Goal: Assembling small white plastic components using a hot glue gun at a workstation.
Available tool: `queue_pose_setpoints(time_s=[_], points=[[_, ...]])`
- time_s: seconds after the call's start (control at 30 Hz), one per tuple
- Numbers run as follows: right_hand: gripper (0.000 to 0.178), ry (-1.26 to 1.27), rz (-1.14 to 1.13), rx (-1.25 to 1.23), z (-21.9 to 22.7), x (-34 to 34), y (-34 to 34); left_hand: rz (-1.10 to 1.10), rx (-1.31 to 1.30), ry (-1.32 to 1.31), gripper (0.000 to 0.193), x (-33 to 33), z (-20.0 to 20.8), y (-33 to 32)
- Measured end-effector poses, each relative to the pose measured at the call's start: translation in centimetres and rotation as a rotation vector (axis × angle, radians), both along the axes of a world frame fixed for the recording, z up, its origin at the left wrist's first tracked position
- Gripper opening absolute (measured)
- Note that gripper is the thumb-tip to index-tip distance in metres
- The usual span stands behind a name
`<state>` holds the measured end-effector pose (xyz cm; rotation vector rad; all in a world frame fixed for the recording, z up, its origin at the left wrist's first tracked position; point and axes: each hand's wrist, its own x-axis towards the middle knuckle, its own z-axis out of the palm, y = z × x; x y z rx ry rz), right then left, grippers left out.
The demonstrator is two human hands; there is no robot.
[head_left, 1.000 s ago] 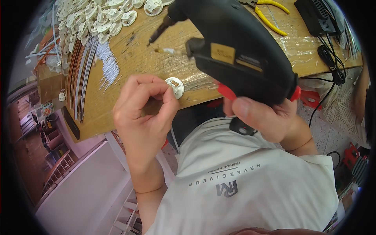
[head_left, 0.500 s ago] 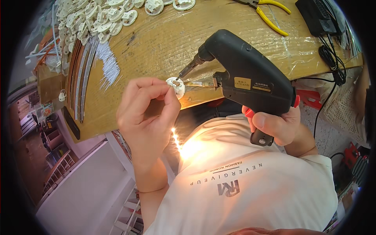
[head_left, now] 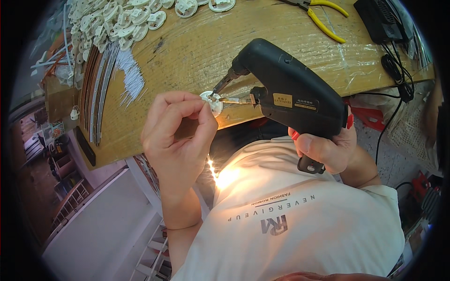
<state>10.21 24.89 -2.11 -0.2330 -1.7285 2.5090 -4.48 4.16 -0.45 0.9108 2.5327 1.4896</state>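
My left hand is closed in a pinch at the left rim of a small round white plastic disc. Metal parts show in the disc's middle; the fingertips hide its left side. My right hand is wrapped round the grip of a black soldering gun, a finger by its red trigger. The gun's hot tip slants down to the disc's centre, at or just above the metal. Below the tip, the gun's thin feed tube also points at the disc, its end close beside the tip.
A heap of similar white discs covers the table's far left. Near it lie long thin strips and a bundle of short white wires. Yellow-handled pliers and a black power adapter with cables sit at far right.
The soldering gun's body has shifted slightly left and its upper bend sits a little lower. The tip stays at the disc, and my left hand keeps its pinch.
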Motion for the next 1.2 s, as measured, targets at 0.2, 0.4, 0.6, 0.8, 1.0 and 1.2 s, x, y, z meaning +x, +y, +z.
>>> queue_pose_setpoints(time_s=[0.2,0.4,0.6,0.8,1.0,1.2], points=[[0.027,-0.042,0.018,0.013,-0.4,0.4,0.2,0.017,-0.014,0.052,0.012,0.1,-0.1,0.1],[0.024,-0.081,-0.011,-0.037,0.3,0.0,-0.1,0.001,0.008,0.010,0.012,0.1,-0.1,0.0],[0.024,-0.071,-0.025,-0.067,0.3,-0.1,-0.3,0.008,0.007,-0.018,0.012,0.1,0.0,-0.1],[0.024,-0.059,0.009,-0.030,-0.1,0.2,0.1,0.013,0.009,-0.012,0.012,0.1,-0.1,-0.1],[0.024,-0.069,-0.048,-0.101,-0.2,0.5,-0.1,0.009,0.019,-0.017,0.011,0.2,-0.1,-0.1],[0.029,-0.059,-0.029,-0.045,-0.6,0.8,0.1,0.009,0.026,-0.016,0.011,0.3,-0.2,-0.2]])
